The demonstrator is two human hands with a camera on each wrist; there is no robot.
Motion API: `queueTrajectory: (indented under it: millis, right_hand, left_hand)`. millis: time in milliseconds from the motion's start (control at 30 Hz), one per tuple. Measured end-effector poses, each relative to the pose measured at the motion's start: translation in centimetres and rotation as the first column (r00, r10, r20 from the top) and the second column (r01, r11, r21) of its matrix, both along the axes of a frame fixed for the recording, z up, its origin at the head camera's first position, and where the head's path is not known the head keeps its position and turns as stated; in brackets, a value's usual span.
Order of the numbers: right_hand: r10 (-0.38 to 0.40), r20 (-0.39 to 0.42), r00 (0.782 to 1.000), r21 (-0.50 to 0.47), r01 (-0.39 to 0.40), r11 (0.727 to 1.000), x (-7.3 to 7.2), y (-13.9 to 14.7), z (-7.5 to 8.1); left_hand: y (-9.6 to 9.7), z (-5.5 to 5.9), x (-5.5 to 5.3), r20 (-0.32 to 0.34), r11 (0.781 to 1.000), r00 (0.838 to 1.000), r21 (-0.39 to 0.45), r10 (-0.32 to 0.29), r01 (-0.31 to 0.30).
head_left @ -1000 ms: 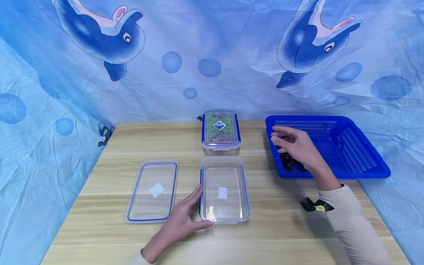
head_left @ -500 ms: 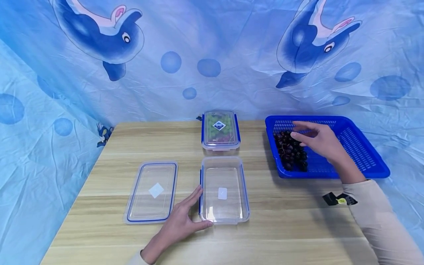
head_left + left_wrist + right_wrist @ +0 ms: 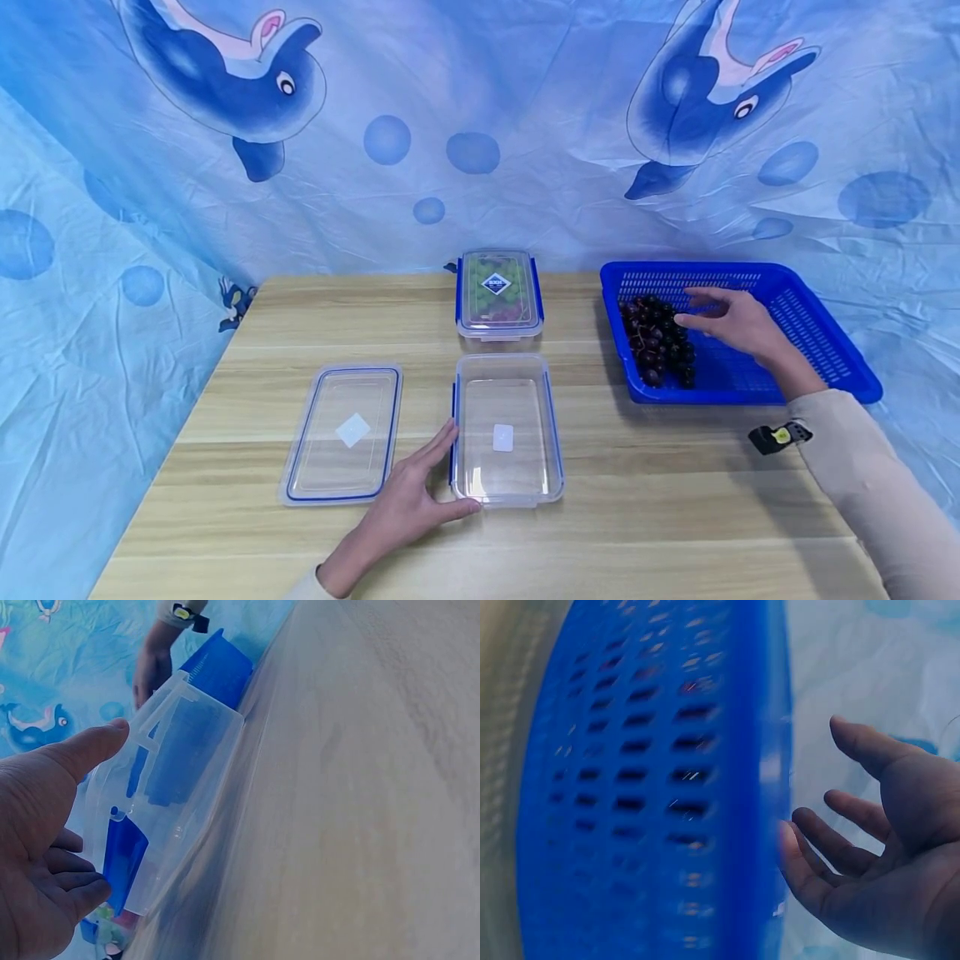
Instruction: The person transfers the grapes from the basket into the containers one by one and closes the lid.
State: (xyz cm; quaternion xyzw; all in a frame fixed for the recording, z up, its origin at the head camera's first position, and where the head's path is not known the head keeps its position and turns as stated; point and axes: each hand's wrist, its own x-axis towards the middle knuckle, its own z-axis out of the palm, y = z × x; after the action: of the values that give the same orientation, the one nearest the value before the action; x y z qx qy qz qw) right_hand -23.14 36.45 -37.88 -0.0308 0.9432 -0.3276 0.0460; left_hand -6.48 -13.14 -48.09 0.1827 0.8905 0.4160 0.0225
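In the head view, my left hand [image 3: 405, 498] steadies a clear lidless food container [image 3: 517, 402], its straight fingers along the left side and its thumb by the near left corner. The left wrist view shows those fingertips at a blue side clip [image 3: 124, 859]. Over at the right, my right hand [image 3: 738, 323] hovers inside the outline of a blue plastic basket [image 3: 693, 267], thumb and fingers apart around nothing. Dark grapes [image 3: 651, 343] lie in the basket's left part, just left of the fingertips. From the right wrist, the spread fingers [image 3: 855, 825] appear beyond the perforated basket wall [image 3: 637, 885].
A clear lid [image 3: 337, 471] with a blue seal lies flat left of the container. Behind the container stands a closed box [image 3: 504, 310] with green and reddish fruit inside. A blue dolphin-print curtain [image 3: 480, 208] hangs along the wooden table's back edge.
My right hand has moved right and slightly lower from above the grapes, leaving them more in sight. The left hand and the container have stayed put.
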Motion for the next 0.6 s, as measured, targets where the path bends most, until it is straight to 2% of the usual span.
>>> queueTrajectory:
  millis: [233,600]
  right_hand:
    - [0.051,0.089,0.995,0.052,-0.055,0.997,-1.4,1.6,-2.1]
    - [0.106,0.130,0.986,0.143,-0.124,0.982,-2.8,2.3,-4.3]
  left_hand:
    - [-0.1,0.0,0.0,0.002,1.000,1.000,0.007,-0.003,0.003]
    - [-0.2,0.0,0.0,-0.004,1.000,1.000,0.000,-0.009,0.009]
